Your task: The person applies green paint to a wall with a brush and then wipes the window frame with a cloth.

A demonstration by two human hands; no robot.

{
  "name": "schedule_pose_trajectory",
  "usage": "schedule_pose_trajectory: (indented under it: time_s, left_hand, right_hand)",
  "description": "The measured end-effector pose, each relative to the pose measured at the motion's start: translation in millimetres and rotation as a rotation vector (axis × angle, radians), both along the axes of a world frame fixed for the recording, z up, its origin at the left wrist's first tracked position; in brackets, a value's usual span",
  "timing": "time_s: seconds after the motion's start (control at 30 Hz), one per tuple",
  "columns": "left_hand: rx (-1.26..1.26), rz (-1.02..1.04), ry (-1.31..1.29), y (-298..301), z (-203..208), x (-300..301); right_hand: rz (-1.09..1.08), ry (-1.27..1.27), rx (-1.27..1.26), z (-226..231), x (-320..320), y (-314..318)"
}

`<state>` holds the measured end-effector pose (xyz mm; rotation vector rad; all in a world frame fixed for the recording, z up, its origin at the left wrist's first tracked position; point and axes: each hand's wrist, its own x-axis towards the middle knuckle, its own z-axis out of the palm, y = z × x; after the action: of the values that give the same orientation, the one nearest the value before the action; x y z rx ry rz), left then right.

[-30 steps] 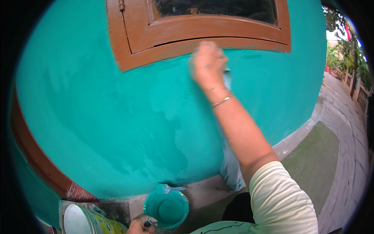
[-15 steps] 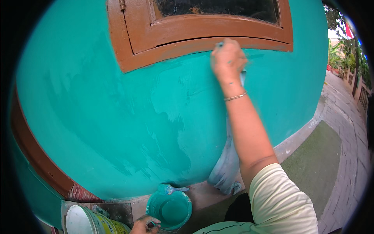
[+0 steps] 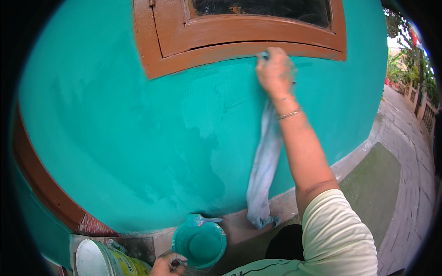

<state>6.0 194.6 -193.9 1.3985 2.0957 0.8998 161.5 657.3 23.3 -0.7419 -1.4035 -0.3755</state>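
Note:
My right hand is raised to the lower edge of a brown window frame, its fingers closed round a long greyish-blue cloth. The cloth hangs down along the teal wall, its end near the wall's foot. Teal smears mark the hand. Low in view, my left hand is curled closed at the near left side of a teal paint bucket, apparently on its thin handle, though the grip is partly hidden. Teal paint lies inside. A paintbrush rests across the bucket's far rim, its bristles coated teal.
A white and yellow pail stands left of my left hand. A brown band edges the wall at the left. A stone ledge runs along the wall's foot. On the right lie a green-grey patch and a paved path.
My right hand has shifted slightly right along the frame's lower edge. The cloth hangs straighter and more of it shows. My left hand has barely moved.

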Motion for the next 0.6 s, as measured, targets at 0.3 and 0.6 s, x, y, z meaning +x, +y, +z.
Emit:
schedule_pose_trajectory:
  time_s: [0.3, 0.6]
  left_hand:
    - [-0.015, -0.024, 0.012, 9.5, -5.1, 1.3]
    - [-0.066, -0.005, 0.009, 15.3, -8.6, 2.1]
  right_hand:
    - [0.065, -0.161, -0.091, 11.7, -56.6, -46.6]
    - [-0.073, -0.013, -0.091, 15.1, 29.2, 28.9]
